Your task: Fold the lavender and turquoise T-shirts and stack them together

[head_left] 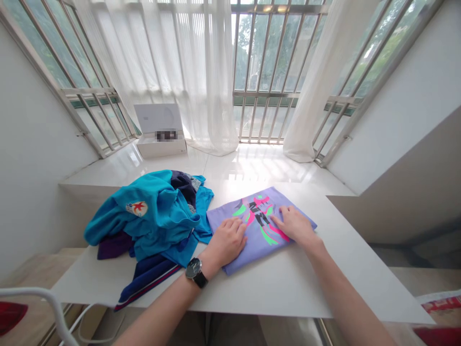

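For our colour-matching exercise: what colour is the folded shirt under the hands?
Light purple folded fabric shirt, with pink, green and black print; the head view shows it best.

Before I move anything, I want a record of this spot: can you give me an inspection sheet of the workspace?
Surface: white table, garments lying on it.
Job's things: lavender printed shirt, folded, lying flat.
Clutter: crumpled teal garment at left, striped navy garment partly beneath.
Hands: left hand and right hand rest on the shirt.
Cables: thin white cord, lower left.
Surroundings: open white box on windowsill, contents blurred; white curtains; metal window bars.
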The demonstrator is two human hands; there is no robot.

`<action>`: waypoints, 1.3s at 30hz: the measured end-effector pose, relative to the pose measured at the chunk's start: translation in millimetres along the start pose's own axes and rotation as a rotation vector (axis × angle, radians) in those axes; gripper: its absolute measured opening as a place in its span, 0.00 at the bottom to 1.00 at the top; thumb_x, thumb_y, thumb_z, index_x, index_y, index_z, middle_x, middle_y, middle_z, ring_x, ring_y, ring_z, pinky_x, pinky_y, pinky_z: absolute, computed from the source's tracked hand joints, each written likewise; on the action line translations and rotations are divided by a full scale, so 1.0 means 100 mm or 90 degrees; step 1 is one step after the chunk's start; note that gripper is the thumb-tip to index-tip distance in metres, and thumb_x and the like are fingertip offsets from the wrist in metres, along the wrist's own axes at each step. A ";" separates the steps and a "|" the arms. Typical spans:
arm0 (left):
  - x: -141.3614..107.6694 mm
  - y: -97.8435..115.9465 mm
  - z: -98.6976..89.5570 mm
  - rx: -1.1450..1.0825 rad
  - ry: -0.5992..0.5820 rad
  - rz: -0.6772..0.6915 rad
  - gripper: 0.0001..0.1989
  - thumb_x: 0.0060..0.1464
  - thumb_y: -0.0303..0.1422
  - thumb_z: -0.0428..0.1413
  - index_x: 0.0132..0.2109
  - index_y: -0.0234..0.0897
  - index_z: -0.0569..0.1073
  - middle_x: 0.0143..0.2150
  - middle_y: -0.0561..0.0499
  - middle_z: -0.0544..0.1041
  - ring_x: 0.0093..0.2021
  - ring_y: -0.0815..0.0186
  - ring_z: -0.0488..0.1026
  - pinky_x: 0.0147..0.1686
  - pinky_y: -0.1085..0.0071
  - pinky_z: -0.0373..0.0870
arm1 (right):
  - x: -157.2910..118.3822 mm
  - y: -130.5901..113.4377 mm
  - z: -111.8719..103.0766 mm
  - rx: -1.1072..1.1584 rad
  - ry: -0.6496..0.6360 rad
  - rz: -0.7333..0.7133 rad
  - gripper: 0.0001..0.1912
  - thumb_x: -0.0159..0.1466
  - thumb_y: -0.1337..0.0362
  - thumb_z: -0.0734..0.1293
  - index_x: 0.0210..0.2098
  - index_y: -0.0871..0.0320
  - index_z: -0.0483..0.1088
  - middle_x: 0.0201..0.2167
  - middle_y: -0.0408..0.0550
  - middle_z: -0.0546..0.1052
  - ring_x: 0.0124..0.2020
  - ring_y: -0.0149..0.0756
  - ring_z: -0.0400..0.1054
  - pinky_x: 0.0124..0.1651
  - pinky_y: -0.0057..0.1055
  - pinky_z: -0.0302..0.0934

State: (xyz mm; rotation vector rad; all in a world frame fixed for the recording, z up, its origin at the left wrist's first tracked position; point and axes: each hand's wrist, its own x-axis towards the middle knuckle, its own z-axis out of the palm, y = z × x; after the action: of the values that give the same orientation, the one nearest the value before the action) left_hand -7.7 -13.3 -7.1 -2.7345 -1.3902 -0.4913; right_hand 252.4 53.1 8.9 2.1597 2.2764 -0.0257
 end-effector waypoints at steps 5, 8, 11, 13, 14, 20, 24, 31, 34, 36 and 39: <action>-0.03 0.12 -0.12 -0.049 -0.061 0.040 0.14 0.68 0.40 0.51 0.45 0.34 0.74 0.49 0.41 0.76 0.52 0.53 0.74 0.54 0.57 0.72 | -0.04 0.13 -0.10 0.010 -0.075 0.109 0.30 0.71 0.42 0.52 0.52 0.59 0.68 0.50 0.60 0.74 0.46 0.53 0.75 0.45 0.45 0.66; -0.02 0.19 -0.24 -0.067 -0.107 0.090 0.25 0.65 0.53 0.50 0.46 0.34 0.74 0.50 0.38 0.76 0.52 0.50 0.74 0.52 0.55 0.73 | -0.04 0.14 -0.14 0.014 -0.080 0.108 0.34 0.69 0.38 0.51 0.53 0.59 0.69 0.50 0.61 0.74 0.48 0.54 0.74 0.47 0.47 0.66; 0.00 0.22 -0.34 -0.082 -0.150 0.167 0.31 0.62 0.59 0.49 0.49 0.35 0.75 0.49 0.38 0.76 0.51 0.48 0.75 0.53 0.53 0.71 | 0.01 0.16 -0.10 0.026 -0.050 0.092 0.36 0.68 0.36 0.50 0.54 0.58 0.70 0.51 0.62 0.75 0.50 0.56 0.73 0.49 0.50 0.66; 0.01 0.20 -0.35 -0.110 -0.165 0.224 0.35 0.59 0.62 0.50 0.55 0.36 0.73 0.52 0.37 0.76 0.53 0.48 0.74 0.56 0.52 0.69 | 0.06 0.20 -0.03 0.050 -0.015 0.065 0.37 0.68 0.37 0.51 0.58 0.58 0.68 0.55 0.64 0.74 0.56 0.58 0.70 0.53 0.51 0.65; 0.01 0.18 -0.34 -0.127 -0.168 0.249 0.37 0.57 0.63 0.51 0.58 0.36 0.71 0.55 0.37 0.75 0.55 0.47 0.73 0.58 0.52 0.67 | 0.10 0.23 0.01 0.067 0.005 0.043 0.37 0.69 0.38 0.52 0.61 0.59 0.66 0.58 0.64 0.73 0.60 0.58 0.67 0.57 0.52 0.63; -0.02 0.02 -0.16 -0.171 -0.185 0.300 0.47 0.56 0.65 0.50 0.71 0.37 0.57 0.73 0.33 0.55 0.72 0.44 0.53 0.70 0.50 0.49 | 0.37 0.40 0.31 0.303 0.042 -0.108 0.39 0.69 0.40 0.54 0.68 0.60 0.59 0.69 0.59 0.64 0.69 0.49 0.57 0.71 0.47 0.49; 0.01 -0.01 -0.04 -0.155 -0.185 0.295 0.41 0.63 0.60 0.46 0.72 0.38 0.56 0.74 0.35 0.52 0.74 0.47 0.50 0.71 0.51 0.46 | 0.52 0.42 0.46 0.385 0.146 -0.139 0.38 0.68 0.40 0.55 0.66 0.60 0.62 0.69 0.60 0.63 0.70 0.49 0.55 0.72 0.48 0.48; 0.10 -0.07 0.05 -0.138 -0.158 0.238 0.36 0.65 0.56 0.47 0.71 0.42 0.57 0.75 0.38 0.53 0.74 0.49 0.51 0.71 0.50 0.47 | 0.60 0.56 0.63 0.365 0.289 0.072 0.31 0.68 0.44 0.53 0.54 0.60 0.72 0.58 0.63 0.72 0.63 0.54 0.61 0.67 0.55 0.52; 0.07 -0.05 0.04 -0.138 -0.165 0.215 0.36 0.65 0.56 0.47 0.72 0.42 0.57 0.75 0.38 0.52 0.74 0.50 0.49 0.71 0.49 0.46 | 0.59 0.61 0.63 0.379 0.266 0.085 0.29 0.68 0.44 0.52 0.52 0.57 0.73 0.52 0.60 0.77 0.55 0.52 0.70 0.61 0.54 0.60; 0.01 0.01 0.02 -0.135 -0.171 0.200 0.36 0.66 0.56 0.45 0.72 0.41 0.56 0.75 0.38 0.51 0.74 0.49 0.48 0.71 0.48 0.45 | 0.59 0.61 0.61 0.394 0.248 0.070 0.29 0.67 0.43 0.54 0.54 0.55 0.71 0.53 0.58 0.77 0.52 0.49 0.72 0.58 0.51 0.64; -0.14 0.16 -0.03 -0.131 -0.175 0.188 0.37 0.66 0.56 0.43 0.73 0.39 0.54 0.75 0.35 0.51 0.74 0.47 0.47 0.70 0.47 0.45 | 0.54 0.51 0.53 0.410 0.239 0.016 0.33 0.63 0.41 0.61 0.58 0.56 0.69 0.60 0.58 0.73 0.59 0.51 0.68 0.63 0.50 0.62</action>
State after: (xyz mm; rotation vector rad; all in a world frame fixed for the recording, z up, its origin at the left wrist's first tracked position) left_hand -3.5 -33.9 -6.5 -3.2023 -0.9926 -0.2605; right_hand 300.2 108.8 -45.3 2.6795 2.7311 -0.4491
